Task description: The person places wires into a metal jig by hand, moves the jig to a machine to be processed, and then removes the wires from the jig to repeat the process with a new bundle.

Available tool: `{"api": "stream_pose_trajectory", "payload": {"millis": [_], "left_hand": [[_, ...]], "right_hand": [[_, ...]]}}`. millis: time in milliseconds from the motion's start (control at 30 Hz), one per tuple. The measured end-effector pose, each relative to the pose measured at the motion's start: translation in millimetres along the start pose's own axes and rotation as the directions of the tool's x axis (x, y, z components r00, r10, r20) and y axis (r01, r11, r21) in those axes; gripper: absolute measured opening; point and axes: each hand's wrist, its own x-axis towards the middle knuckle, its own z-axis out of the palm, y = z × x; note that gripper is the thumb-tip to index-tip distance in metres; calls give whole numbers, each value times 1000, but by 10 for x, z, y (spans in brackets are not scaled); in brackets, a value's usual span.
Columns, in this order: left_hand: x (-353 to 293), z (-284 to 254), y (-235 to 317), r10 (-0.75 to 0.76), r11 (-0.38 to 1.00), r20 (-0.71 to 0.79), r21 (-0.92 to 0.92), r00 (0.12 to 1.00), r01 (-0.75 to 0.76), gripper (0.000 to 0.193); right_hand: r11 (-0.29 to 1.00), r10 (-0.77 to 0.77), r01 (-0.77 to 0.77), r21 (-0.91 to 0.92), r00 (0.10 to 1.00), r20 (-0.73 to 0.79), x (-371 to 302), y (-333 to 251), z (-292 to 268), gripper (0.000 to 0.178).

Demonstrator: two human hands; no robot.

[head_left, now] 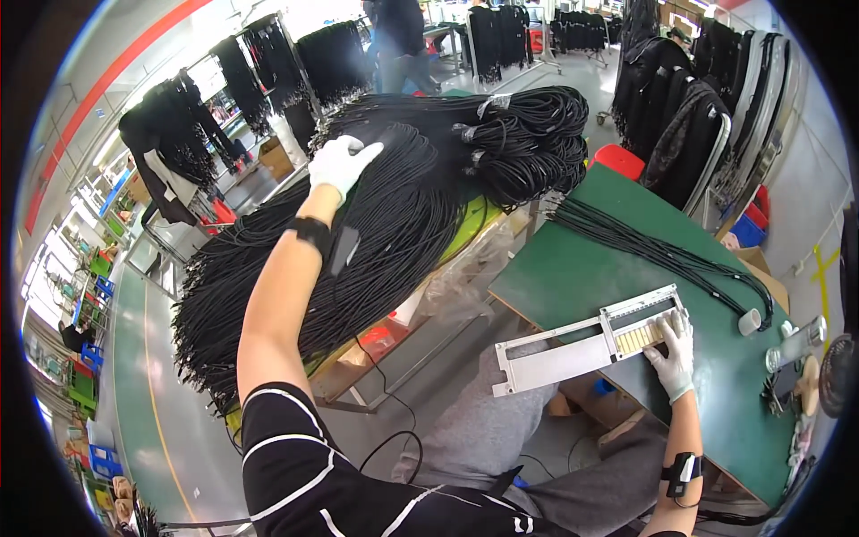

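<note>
My left hand [342,165], in a white glove, reaches over the large pile of thin black cables [394,188] at the left. Its thumb sticks out to the right, apart from the other fingers, and I see no cable held in it. My right hand [673,353], also gloved, grips the right end of a long white frame [573,362], thumb at the near edge and fingers over the top. A row of pale yellow pieces [637,339] sits in the frame beside those fingers. The frame lies tilted, partly on the green table [591,242], its left end above my lap.
Coiled cable bundles [537,134] lie at the far end of the pile. A loose bunch of black cables [662,246] crosses the green table toward a white cup [750,321]. A glass jar [810,333] and a fan [838,376] stand at the right. A red stool [618,162] is beyond.
</note>
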Motion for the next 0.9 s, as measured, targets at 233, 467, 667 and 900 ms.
{"api": "stream_pose_trajectory", "payload": {"millis": [233,467,667,900], "left_hand": [[649,549,-225,-48,999,175,9,983,47,52],[797,734,-721,-63,588,196,-785,979,195,59],[870,632,-828,-185,566,453,-676,872,471,60],[831,615,-578,-303,879,455,-206,837,431,68]], "right_hand": [[997,-29,32,67,999,-42,-49,44,37,69],[997,33,-33,69,999,1,-32,19,-51,67],[992,29,-28,123,999,-13,12,-72,-73,64],[992,18,-14,122,999,-37,-8,-20,-43,64]]}}
